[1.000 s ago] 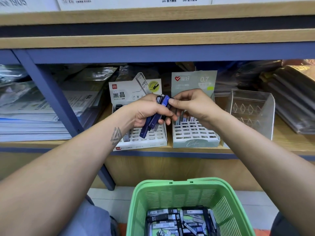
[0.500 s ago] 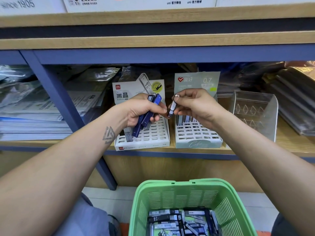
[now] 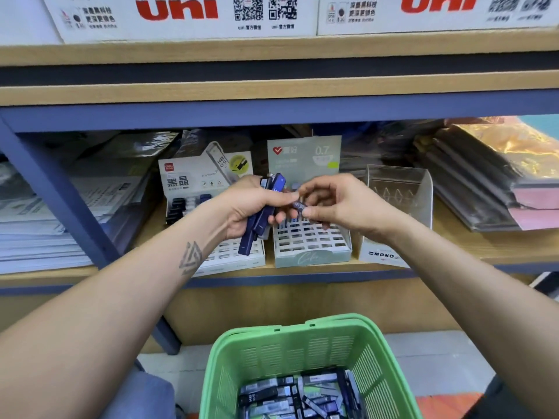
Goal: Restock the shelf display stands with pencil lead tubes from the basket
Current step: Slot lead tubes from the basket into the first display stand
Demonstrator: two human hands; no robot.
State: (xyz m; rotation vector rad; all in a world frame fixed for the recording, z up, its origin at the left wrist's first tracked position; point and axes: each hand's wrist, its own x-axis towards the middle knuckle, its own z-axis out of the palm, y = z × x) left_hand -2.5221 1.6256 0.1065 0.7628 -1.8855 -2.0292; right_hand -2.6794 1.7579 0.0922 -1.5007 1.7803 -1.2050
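- stationery shelving fills the view, a wooden shelf point(image 3: 453, 252) at hand height carrying the display stands, white uni cartons point(image 3: 187, 16) on the board above.
- left hand point(image 3: 251, 207) is curled round a bundle of dark blue lead tubes point(image 3: 263, 216), which stick out above and below the fist.
- right hand point(image 3: 338, 207) pinches a single tube point(image 3: 299, 205) between thumb and fingertips, just beside the left thumb and over the far rows of the green stand.
- green stand point(image 3: 311, 243), marked 0.7, sits just under both hands; most of its near slots look empty, and whatever fills the far rows is hidden by the hands.
- white stand point(image 3: 211, 189) to its left, marked hb 0.5, has some tubes at its far left corner; the left forearm covers much of its grid, and the slots that show near it look empty.
- judging by this, the restock is early: both stands have many open slots, and the single tube is not yet seated.
- green basket point(image 3: 302, 346), near and below, holds a thick layer of boxed tubes point(image 3: 302, 394), so plenty remains.
- clear acrylic holder point(image 3: 399, 204) labelled mono stands just right of the green stand, close to the right wrist; it could be knocked.
- stacked paper point(image 3: 36, 231) lies far left beyond a blue upright point(image 3: 60, 195), wrapped folders point(image 3: 496, 176) to the right, both well apart from the work.
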